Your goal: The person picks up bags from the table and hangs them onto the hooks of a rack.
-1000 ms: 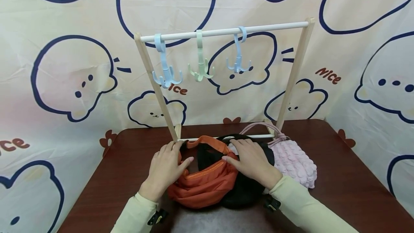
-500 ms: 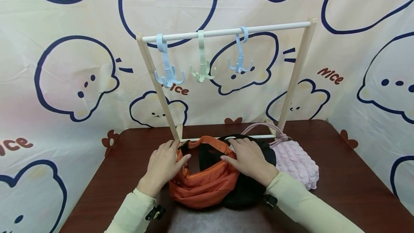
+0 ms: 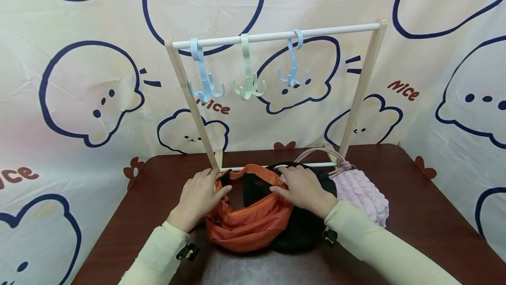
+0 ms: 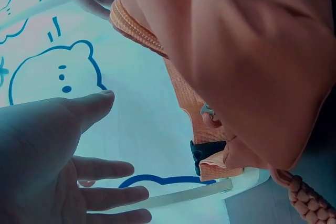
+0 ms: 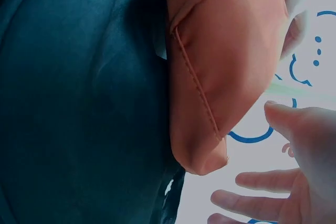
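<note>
The orange bag (image 3: 249,230) lies on the table (image 3: 419,228), in the middle between the two hands and before the foot of a rack. Its cloth is soft and wrinkled, a zip runs across its upper part, and its strap (image 3: 257,171) makes a loop at the back. In the left wrist view, a black buckle (image 4: 207,151) is seen on this strap.

The left hand (image 3: 199,195) is at the left side of the bag, with fingers extended and the thumb well apart from them. The right hand (image 3: 304,186) is at the other side, above the black soft thing, also with extended fingers and thumb spread. Both hands are widely opened and have hold of nothing; the wrist views show a gap between each hand and the orange bag.

The black soft thing (image 3: 296,236) lies just to the right of the orange bag and is partly covered by it. Farther right is a pink puffy bag (image 3: 361,195), with its cord handle going up behind.

Behind the bags stands the rack (image 3: 328,32). From its white top rail hang a blue hook (image 3: 205,87), a green hook (image 3: 247,85) and another blue hook (image 3: 292,72). At the back is a cloth (image 3: 99,96) printed with bear drawings.
</note>
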The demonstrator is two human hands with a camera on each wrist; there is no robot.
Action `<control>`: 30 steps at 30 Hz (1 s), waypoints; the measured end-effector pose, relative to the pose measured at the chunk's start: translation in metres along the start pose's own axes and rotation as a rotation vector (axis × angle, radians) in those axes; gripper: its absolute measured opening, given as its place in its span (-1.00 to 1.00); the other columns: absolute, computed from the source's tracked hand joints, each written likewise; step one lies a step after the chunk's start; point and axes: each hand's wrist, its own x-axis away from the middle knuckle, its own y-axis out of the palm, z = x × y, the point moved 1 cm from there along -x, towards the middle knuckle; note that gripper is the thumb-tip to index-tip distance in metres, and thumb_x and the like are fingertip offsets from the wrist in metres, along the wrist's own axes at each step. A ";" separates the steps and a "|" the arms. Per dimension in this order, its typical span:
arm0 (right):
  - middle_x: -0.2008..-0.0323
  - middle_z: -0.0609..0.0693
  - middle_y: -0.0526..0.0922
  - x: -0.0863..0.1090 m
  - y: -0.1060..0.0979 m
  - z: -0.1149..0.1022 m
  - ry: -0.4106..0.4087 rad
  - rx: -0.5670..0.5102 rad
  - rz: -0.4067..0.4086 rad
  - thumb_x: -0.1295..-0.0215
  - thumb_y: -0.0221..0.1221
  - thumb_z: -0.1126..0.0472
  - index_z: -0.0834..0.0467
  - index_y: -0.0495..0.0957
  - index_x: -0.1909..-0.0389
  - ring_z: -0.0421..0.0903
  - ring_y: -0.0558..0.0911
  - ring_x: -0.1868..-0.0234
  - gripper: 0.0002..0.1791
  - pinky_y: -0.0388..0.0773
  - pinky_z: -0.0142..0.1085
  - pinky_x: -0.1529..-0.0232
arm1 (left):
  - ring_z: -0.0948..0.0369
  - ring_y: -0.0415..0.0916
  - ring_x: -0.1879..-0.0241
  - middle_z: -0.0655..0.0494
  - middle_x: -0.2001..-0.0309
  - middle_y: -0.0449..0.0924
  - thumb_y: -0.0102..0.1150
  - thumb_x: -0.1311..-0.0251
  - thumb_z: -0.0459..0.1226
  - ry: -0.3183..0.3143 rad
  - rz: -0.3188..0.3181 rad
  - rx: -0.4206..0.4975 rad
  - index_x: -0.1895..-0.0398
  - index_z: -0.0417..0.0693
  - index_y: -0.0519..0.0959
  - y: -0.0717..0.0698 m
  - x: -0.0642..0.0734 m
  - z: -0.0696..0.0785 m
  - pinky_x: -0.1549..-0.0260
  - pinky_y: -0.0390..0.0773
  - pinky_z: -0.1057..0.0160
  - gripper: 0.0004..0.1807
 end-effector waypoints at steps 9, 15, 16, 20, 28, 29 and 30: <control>-0.09 0.14 0.70 -0.007 -0.003 0.000 0.009 -0.004 -0.043 -0.37 0.18 -0.27 0.16 0.53 -0.28 0.14 0.65 -0.04 -0.31 0.62 0.07 -0.04 | -0.19 0.60 -0.10 -0.24 -0.21 0.58 0.25 -0.30 0.12 0.004 -0.037 0.010 -0.38 -0.19 0.44 -0.002 -0.007 -0.004 0.00 0.60 -0.22 -0.25; -0.10 0.12 0.70 -0.011 -0.002 0.000 0.017 -0.006 -0.081 -0.37 0.18 -0.28 0.16 0.53 -0.28 0.13 0.64 -0.04 -0.30 0.60 0.05 -0.06 | -0.15 0.65 -0.02 -0.23 -0.16 0.62 0.25 -0.31 0.09 0.007 -0.063 0.037 -0.35 -0.20 0.47 -0.002 -0.011 -0.007 0.11 0.65 -0.17 -0.29; -0.09 0.12 0.70 -0.012 -0.002 0.001 0.017 -0.004 -0.084 -0.37 0.18 -0.28 0.16 0.53 -0.28 0.12 0.64 -0.03 -0.30 0.61 0.05 -0.06 | -0.14 0.66 -0.01 -0.23 -0.14 0.62 0.25 -0.31 0.09 0.007 -0.067 0.039 -0.34 -0.20 0.47 -0.002 -0.012 -0.007 0.13 0.65 -0.16 -0.30; -0.01 0.10 0.72 -0.015 -0.002 0.002 0.017 0.006 -0.084 -0.36 0.19 -0.27 0.17 0.54 -0.25 0.11 0.65 0.01 -0.32 0.62 0.02 0.00 | -0.12 0.67 0.04 -0.22 -0.09 0.65 0.25 -0.31 0.09 0.003 -0.084 0.047 -0.32 -0.20 0.49 -0.001 -0.015 -0.008 0.18 0.66 -0.15 -0.32; 0.08 0.08 0.73 -0.021 0.000 0.005 0.021 0.003 -0.101 -0.38 0.19 -0.25 0.18 0.56 -0.22 0.10 0.65 0.04 -0.35 0.64 -0.02 0.05 | -0.05 0.67 0.16 -0.16 0.07 0.68 0.26 -0.31 0.08 -0.011 -0.105 0.046 -0.23 -0.18 0.54 0.003 -0.021 -0.009 0.33 0.65 -0.07 -0.38; 0.09 0.08 0.73 -0.022 0.000 0.005 0.021 0.002 -0.105 -0.37 0.20 -0.24 0.18 0.56 -0.22 0.10 0.65 0.05 -0.36 0.64 -0.02 0.06 | -0.05 0.67 0.17 -0.16 0.07 0.68 0.26 -0.31 0.08 -0.012 -0.105 0.045 -0.23 -0.18 0.54 0.003 -0.022 -0.009 0.35 0.64 -0.07 -0.38; 0.12 0.07 0.73 -0.023 0.000 0.005 0.021 0.003 -0.107 -0.37 0.20 -0.24 0.18 0.56 -0.22 0.10 0.65 0.06 -0.36 0.64 -0.03 0.08 | -0.04 0.67 0.19 -0.15 0.09 0.68 0.26 -0.31 0.08 -0.014 -0.108 0.047 -0.23 -0.18 0.54 0.003 -0.023 -0.009 0.37 0.63 -0.05 -0.38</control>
